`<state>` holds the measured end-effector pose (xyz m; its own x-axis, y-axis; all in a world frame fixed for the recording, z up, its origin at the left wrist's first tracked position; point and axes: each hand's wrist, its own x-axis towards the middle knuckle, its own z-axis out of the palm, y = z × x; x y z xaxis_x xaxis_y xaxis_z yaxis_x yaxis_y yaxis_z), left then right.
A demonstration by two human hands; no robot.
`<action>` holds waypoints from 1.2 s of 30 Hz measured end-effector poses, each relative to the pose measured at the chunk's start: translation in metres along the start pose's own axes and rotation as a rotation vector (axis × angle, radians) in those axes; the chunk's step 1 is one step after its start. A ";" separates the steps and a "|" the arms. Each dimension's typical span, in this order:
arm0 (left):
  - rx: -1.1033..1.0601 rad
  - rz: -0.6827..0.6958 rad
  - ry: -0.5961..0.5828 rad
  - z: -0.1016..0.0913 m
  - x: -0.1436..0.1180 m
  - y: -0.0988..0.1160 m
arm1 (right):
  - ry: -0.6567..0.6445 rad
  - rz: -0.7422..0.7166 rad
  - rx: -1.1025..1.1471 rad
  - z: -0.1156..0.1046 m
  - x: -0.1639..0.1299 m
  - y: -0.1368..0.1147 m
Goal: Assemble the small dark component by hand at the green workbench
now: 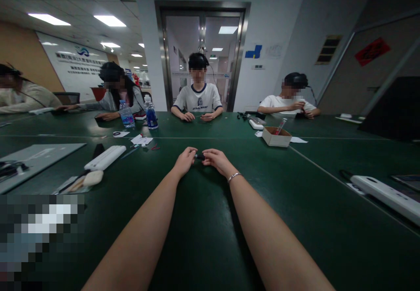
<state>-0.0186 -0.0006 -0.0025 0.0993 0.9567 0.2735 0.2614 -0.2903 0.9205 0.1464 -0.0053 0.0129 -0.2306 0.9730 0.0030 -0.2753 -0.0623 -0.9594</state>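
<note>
We cannot identify the small dark object (199,156) pinched between our left hand (185,159) and right hand (216,159); the fingers cover most of it. A pixelated block (41,238) hides whatever lies at the green table's (203,238) near left corner. The grey mat (36,159) runs off the left edge, the white power strip (387,197) off the right. The 2 bottles' (126,116) labels are too small to read. All 4 faces are blurred.
</note>
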 end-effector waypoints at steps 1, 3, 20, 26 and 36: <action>0.013 0.020 0.020 0.000 0.000 0.001 | 0.000 -0.002 -0.003 0.000 0.000 0.000; 0.002 0.036 0.048 0.000 0.000 0.001 | -0.003 -0.005 -0.007 0.000 0.000 0.000; 0.069 0.028 -0.002 0.000 0.000 -0.003 | -0.015 -0.001 -0.042 -0.001 0.002 0.001; 0.101 0.059 -0.004 0.001 -0.002 -0.005 | -0.004 -0.002 -0.049 0.000 0.001 0.000; 0.082 0.019 -0.006 0.000 -0.001 -0.003 | -0.008 0.000 -0.053 0.001 0.000 0.000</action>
<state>-0.0195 -0.0007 -0.0052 0.1110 0.9510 0.2885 0.3369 -0.3091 0.8894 0.1457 -0.0051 0.0130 -0.2384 0.9712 0.0046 -0.2253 -0.0506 -0.9730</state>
